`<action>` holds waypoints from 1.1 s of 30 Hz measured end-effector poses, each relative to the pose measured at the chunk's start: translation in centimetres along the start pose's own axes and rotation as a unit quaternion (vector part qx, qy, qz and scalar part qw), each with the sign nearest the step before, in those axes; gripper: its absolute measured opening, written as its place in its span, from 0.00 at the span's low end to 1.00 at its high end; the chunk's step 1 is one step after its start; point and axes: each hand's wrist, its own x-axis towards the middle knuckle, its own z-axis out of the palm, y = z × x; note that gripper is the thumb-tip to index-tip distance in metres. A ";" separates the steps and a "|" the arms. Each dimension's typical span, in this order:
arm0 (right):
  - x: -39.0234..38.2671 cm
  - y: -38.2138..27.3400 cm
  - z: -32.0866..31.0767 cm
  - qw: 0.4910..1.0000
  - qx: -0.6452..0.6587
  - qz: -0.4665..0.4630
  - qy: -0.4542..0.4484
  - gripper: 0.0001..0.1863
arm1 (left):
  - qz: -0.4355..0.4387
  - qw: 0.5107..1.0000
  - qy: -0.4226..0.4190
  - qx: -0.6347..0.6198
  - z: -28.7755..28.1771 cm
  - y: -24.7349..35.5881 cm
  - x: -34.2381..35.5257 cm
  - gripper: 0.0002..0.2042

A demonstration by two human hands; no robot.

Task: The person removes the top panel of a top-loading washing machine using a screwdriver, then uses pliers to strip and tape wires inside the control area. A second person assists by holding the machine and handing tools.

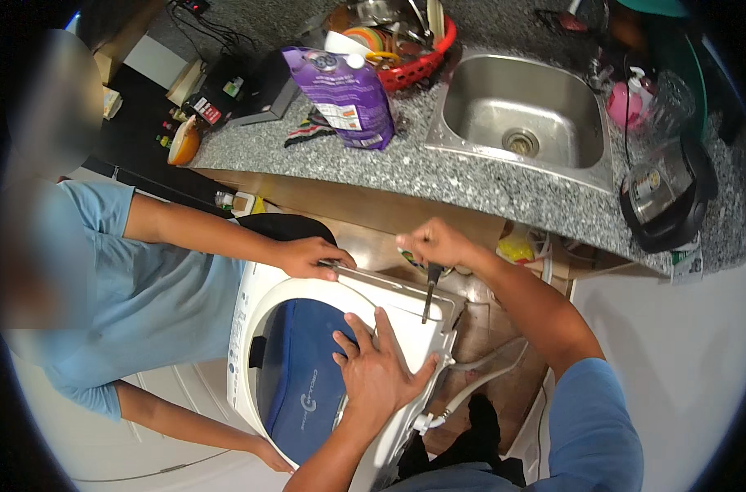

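Observation:
A white top-loading washing machine [252, 316] with a dark blue lid [311, 385] stands in front of me. My left hand [377, 369] lies on its top, fingers spread, partly over the lid's edge. Above the machine's back corner, my right hand [438, 244] is closed around the handle of a screwdriver [430, 297]. Its shaft points down at the white top panel; I cannot tell whether the tip touches a screw. Across from me a co-worker in a light blue shirt rests one hand [314, 257] on the machine's edge and the other hand [272, 456] at its lower side.
A granite counter [488, 184] carries a steel sink [525, 107], a purple pouch [344, 98], a red basket of dishes [414, 72] and a black-and-clear appliance [664, 197]. A pale hose [479, 387] leaves the machine's back near my feet. A black round object [287, 227] sits behind the co-worker's arm.

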 end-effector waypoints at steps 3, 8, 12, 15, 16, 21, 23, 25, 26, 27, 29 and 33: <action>-2.4 -4.3 -2.9 0.977 0.005 -0.076 0.197 0.29 | -0.001 1.000 0.005 -0.005 -0.4 0.2 0.0 0.55; -13.3 -10.1 -6.0 0.982 0.143 0.115 -0.046 0.19 | 0.012 0.999 0.009 -0.034 -0.8 -0.1 -0.1 0.54; -19.4 -3.2 2.8 0.970 0.138 0.200 -0.034 0.21 | 0.018 0.997 -0.001 -0.070 -1.6 -0.5 0.2 0.55; -20.7 -6.3 6.0 0.935 0.253 0.250 -0.021 0.23 | 0.012 0.998 -0.009 -0.067 -1.4 -1.2 0.1 0.56; -20.6 -4.6 6.9 0.941 0.236 0.243 0.010 0.23 | 0.010 0.998 -0.015 -0.058 -1.8 -1.2 -0.4 0.59; -20.0 -2.4 6.5 0.967 0.118 0.227 0.010 0.24 | 0.031 0.994 0.014 -0.104 -0.4 -6.5 -8.4 0.67; -19.7 -2.8 6.4 0.961 0.120 0.251 -0.005 0.25 | -0.051 0.995 -0.070 -0.051 1.9 -6.9 -14.5 0.72; -19.8 -2.6 6.5 0.949 0.153 0.275 -0.008 0.26 | -0.088 0.991 -0.076 -0.072 5.4 -7.5 -16.4 0.68; -19.9 -2.9 6.5 0.946 0.169 0.277 -0.011 0.25 | -0.084 0.993 -0.042 -0.066 5.6 -7.6 -16.8 0.66; -20.0 -3.2 6.4 0.942 0.186 0.279 -0.013 0.25 | -0.083 0.992 -0.049 -0.079 5.6 -7.8 -16.9 0.66; -20.2 -3.4 6.3 0.941 0.191 0.279 -0.017 0.25 | -0.074 0.990 -0.058 -0.102 4.9 -8.2 -16.6 0.64; -19.4 -2.2 4.6 0.970 -0.003 0.241 -0.001 0.25 | -0.076 0.989 -0.060 -0.112 5.0 -8.3 -16.9 0.63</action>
